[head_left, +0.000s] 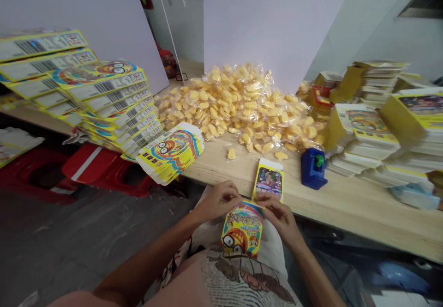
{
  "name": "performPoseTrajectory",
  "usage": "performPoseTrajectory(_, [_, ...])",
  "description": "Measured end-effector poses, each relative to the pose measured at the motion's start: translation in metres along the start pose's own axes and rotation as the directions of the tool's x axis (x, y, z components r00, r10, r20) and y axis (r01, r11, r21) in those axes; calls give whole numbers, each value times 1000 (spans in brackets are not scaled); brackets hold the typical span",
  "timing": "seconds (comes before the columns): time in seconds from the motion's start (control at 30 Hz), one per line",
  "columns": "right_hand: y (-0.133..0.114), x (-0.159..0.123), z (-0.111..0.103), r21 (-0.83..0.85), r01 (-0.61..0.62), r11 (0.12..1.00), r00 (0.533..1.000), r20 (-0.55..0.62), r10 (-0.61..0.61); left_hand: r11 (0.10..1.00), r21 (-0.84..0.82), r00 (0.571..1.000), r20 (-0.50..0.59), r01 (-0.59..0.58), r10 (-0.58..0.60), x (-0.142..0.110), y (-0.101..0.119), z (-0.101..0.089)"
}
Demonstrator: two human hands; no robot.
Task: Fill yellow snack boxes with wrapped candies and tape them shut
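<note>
My left hand (219,201) and my right hand (277,217) both pinch the top edge of a yellow printed cardboard box (242,230), held upright above my lap. The box front shows a cartoon face with large eyes. My fingers hide its top edge. Just beyond my right hand, a flat printed card packet (269,180) lies on the light wooden table (346,205), close to the table's near edge.
Clear bags of yellow pieces (238,104) are heaped at the table's back. A blue tape dispenser (313,168) stands to their right. Stacks of flat printed boxes (110,104) (363,136) rise on both sides. Red plastic stools (100,168) stand on the floor at left.
</note>
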State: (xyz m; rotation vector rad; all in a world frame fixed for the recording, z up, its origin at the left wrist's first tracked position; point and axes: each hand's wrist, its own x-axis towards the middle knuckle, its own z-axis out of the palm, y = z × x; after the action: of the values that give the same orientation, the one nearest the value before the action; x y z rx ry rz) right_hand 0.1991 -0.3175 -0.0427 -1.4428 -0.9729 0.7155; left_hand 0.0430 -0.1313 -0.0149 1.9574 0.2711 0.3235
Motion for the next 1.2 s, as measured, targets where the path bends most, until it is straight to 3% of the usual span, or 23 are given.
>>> performPoseTrajectory(0.27, [-14,6,7,-100,-122,988,976,-194,100,991,-95,990,-89,97,-105,12,6,8])
performPoseTrajectory(0.47, [-7,-5,3,15,-49,999,985,-167,51,995,-93,1000,-12,-25,24,9,5,6])
performPoseTrajectory(0.6, [-7,-14,14,37,-6,999,980,-199,13,990,-99,994,-32,-103,101,0,-3,9])
performPoseTrajectory(0.77, [-7,-16,23,25,-8,1000,981,-194,13,985,-144,995,-48,-96,90,0,-10,16])
performPoseTrajectory(0.83, [-2,-9,6,20,-28,999,982,-185,31,979,-198,999,-29,-39,34,2,-14,19])
performPoseTrajectory(0.9, [4,2,-29,-55,-15,998,942,-337,-4,969,-247,999,-3,30,-32,7,-19,20])
performPoseTrajectory(0.93, [6,8,-53,-126,-14,992,874,-483,-49,961,-271,998,-5,56,-59,11,-21,20])
performPoseTrajectory(1.0, [10,23,-102,-258,-86,962,632,-761,-147,947,-312,996,-26,77,-90,21,-24,17])
performPoseTrajectory(1.03, [12,30,-125,-272,-150,951,528,-835,-156,945,-321,995,-40,70,-88,27,-23,15])
performPoseTrajectory(1.07, [15,38,-144,-253,-204,946,478,-869,-129,947,-318,996,-52,51,-71,33,-21,12])
performPoseTrajectory(1.1, [19,45,-160,-227,-239,944,471,-877,-92,953,-302,997,-57,25,-44,39,-19,9])
performPoseTrajectory(1.2, [33,64,-179,-160,-272,949,548,-837,16,974,-216,997,-66,-64,51,53,-10,-3])
